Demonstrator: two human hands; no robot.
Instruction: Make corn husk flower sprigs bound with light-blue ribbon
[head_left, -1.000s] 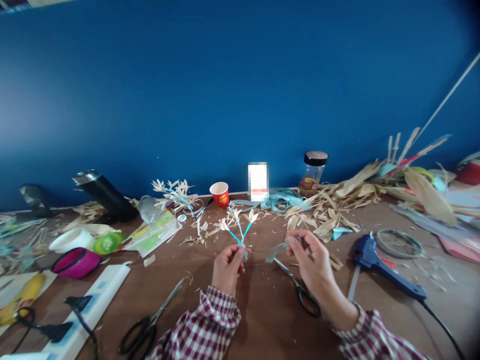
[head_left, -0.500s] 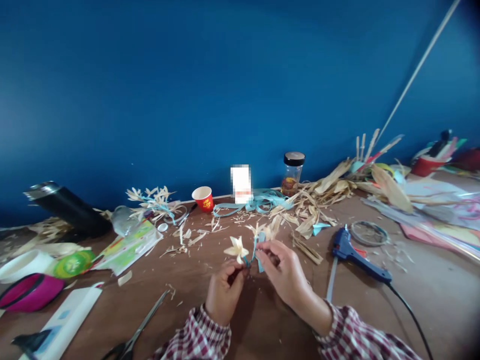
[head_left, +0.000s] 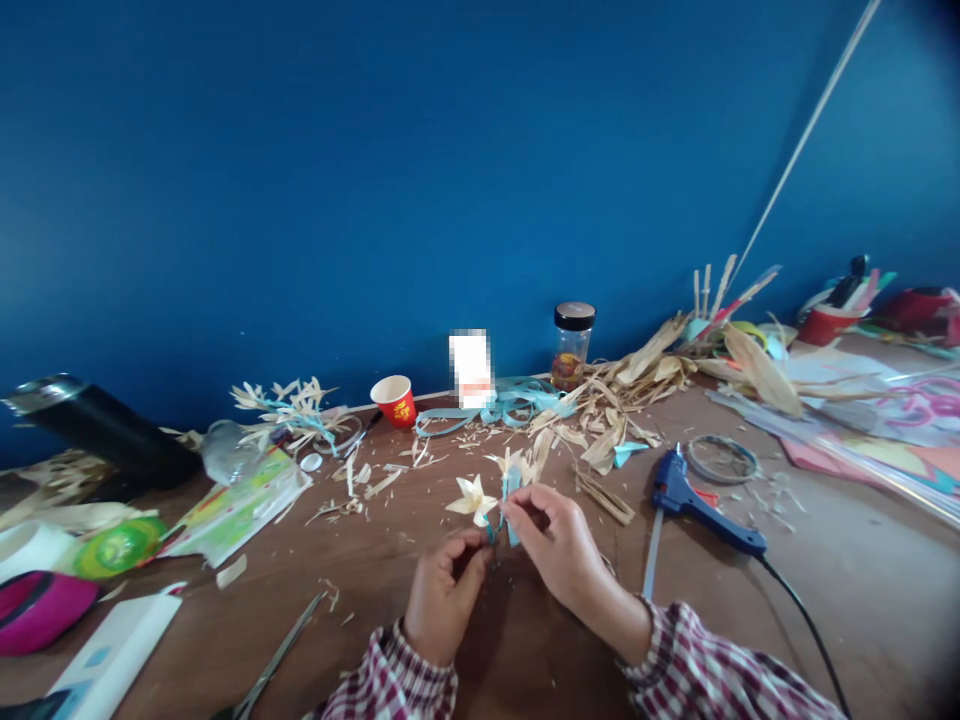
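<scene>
A pale star-shaped husk flower stands up above my left hand, whose thumb and fingers pinch its blue-wrapped stem. My right hand is closed with thumb and forefinger on a narrow light-blue strip that runs to the stem. Just behind my right fingertips is a wider light-blue piece, beside some pale husk petals; whether these are joined to the flower I cannot tell. The fingers hide the lower stem in part.
Scissors lie at front left. A blue glue gun with a cord lies right. Behind stand a red paper cup, a black-lidded jar and heaped dry husks. A black flask leans at left.
The narrow blue strip in my right hand is drawn closer to the stem, and the right fingers have shifted slightly left. The whole view has swung a little to the right.
</scene>
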